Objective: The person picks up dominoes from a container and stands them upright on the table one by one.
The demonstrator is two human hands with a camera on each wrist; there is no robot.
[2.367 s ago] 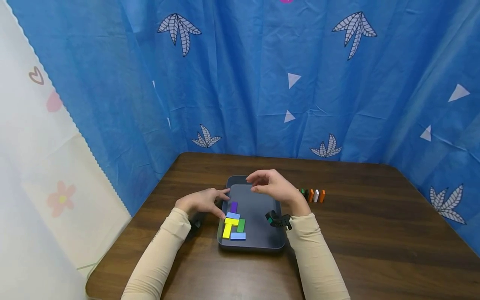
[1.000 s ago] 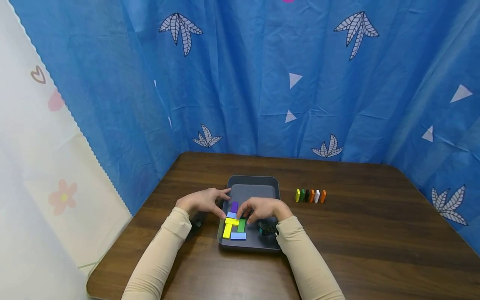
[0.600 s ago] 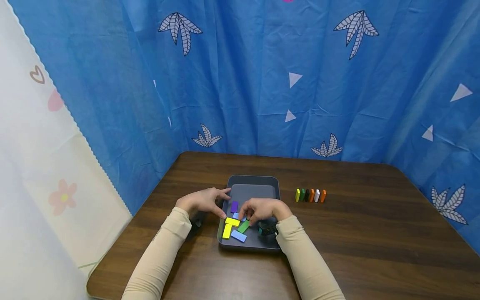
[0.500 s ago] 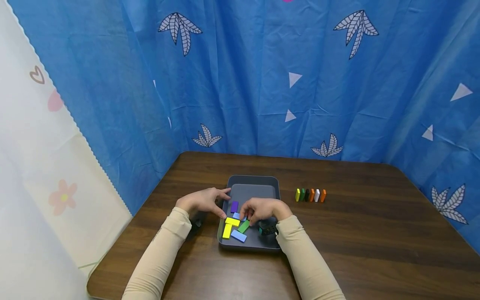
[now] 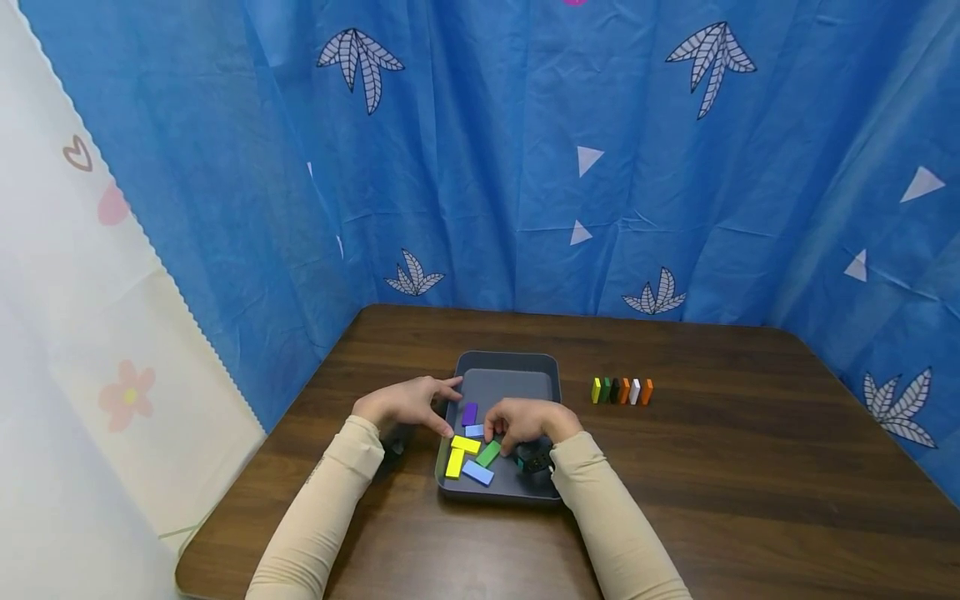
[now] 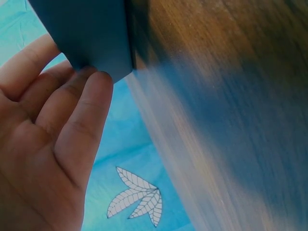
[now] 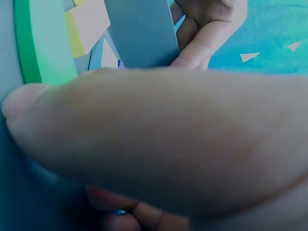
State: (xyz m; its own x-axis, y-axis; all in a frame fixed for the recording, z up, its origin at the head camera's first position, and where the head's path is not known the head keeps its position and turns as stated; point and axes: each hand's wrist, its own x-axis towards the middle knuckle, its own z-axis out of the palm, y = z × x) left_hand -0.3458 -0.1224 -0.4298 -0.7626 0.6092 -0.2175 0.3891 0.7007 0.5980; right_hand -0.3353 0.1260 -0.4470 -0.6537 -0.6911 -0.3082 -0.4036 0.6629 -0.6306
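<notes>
A dark grey tray [image 5: 506, 493] lies on the table with several flat domino-like blocks inside its left half. My left hand [image 5: 408, 402] holds the tray's left side, thumb over the rim; in the left wrist view its fingers [image 6: 62, 103] lie against the outer wall. Inside the tray my right hand [image 5: 528, 418] has bent fingers, tips down at the floor, with no block visible between them. Its thumb is beside the green block [image 5: 487, 454]. Left of its fingers lies a light blue block [image 5: 475, 431]; a purple block [image 5: 469, 414], two yellow blocks [image 5: 466, 445] and another blue block [image 5: 477, 473] lie nearby.
Right of the tray, several blocks stand on edge in a row on the wooden table [image 5: 712, 467], among them a white block [image 5: 634, 391]. A blue curtain [image 5: 480, 167] hangs behind the table, and a white curtain [image 5: 90, 400] at the left.
My right hand came down from above the tray among the blocks, then slid slightly right. The green and front blue blocks turned askew; the upper blue block shifted right. The left hand stayed put.
</notes>
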